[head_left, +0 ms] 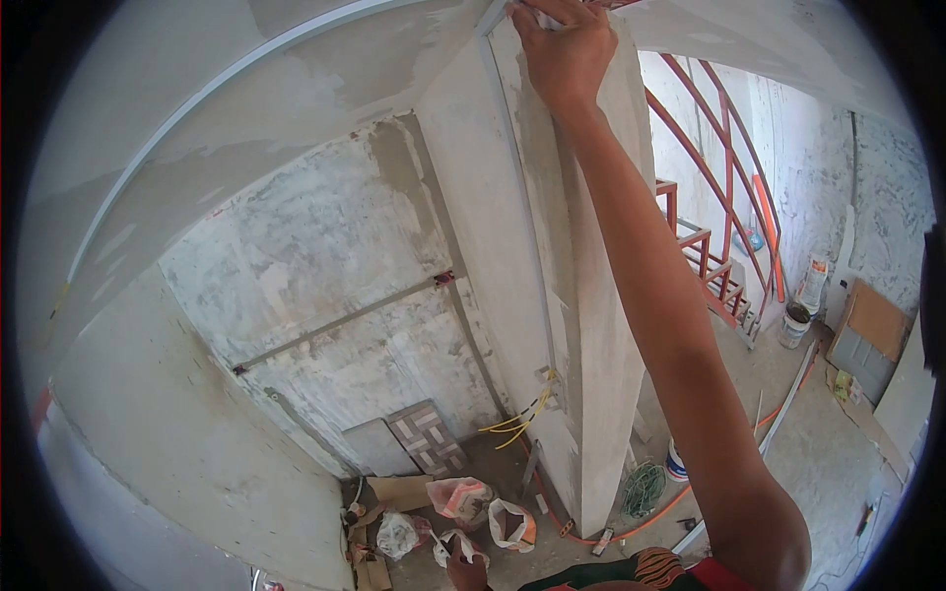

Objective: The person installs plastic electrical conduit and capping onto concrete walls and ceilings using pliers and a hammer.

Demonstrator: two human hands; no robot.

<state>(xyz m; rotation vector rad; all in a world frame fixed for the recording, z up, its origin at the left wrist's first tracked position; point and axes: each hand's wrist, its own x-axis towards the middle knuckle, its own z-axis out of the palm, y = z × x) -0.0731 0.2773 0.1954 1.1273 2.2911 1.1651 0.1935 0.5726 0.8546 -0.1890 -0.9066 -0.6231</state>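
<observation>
My right hand [572, 54] is raised at the top of the view, its fingers bent against the upper end of the plastered column [601, 345]. Something pale shows between the fingers, too small to name. My left hand [467, 569] is low at the bottom edge, in front of the open bags on the floor. Its fingers are closed around a thin, light-coloured thing that I cannot make out. A metal strip [517, 177] runs down the column's left edge.
Bags [461, 499], cardboard [402, 491] and leaning tiles [427, 436] lie below. Yellow wires [517, 426] stick out near the column's base. To the right are red metal stairs [702, 246], a bucket [794, 325], an orange hose [662, 510] and a green wire coil [642, 490].
</observation>
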